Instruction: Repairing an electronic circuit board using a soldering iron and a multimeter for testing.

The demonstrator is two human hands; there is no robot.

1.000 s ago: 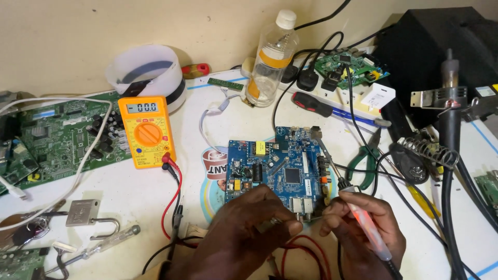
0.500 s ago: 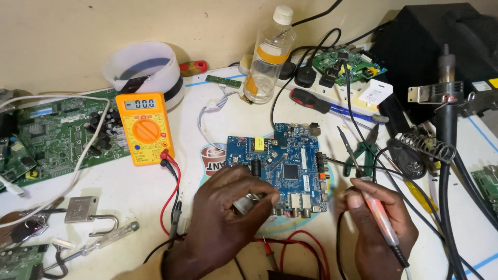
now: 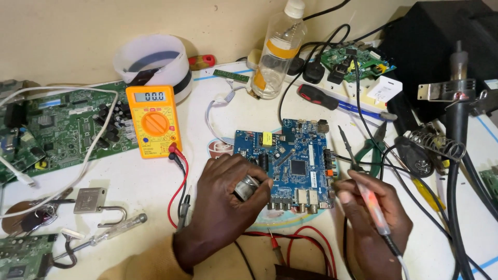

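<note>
A blue circuit board [image 3: 290,161] lies flat on the white bench. My left hand [image 3: 228,207] rests at the board's lower left edge, fingers closed around a small silvery round object [image 3: 246,187]. My right hand [image 3: 371,223] is just right of the board and grips a soldering iron [image 3: 363,192] with a translucent reddish handle. Its thin tip [image 3: 343,136] points up and away, clear of the board's right edge.
A yellow multimeter [image 3: 154,122] with red and black leads sits left of the board. Green circuit boards [image 3: 52,129] lie far left, a padlock [image 3: 93,201] and screwdriver below them. Behind are a plastic bottle [image 3: 277,52], white tub [image 3: 153,62] and power strip. A soldering stand [image 3: 433,150] and cables crowd the right.
My right hand has drawn the soldering iron away from the board to the right and lifted its tip. My left hand stays at the board's lower left edge.
</note>
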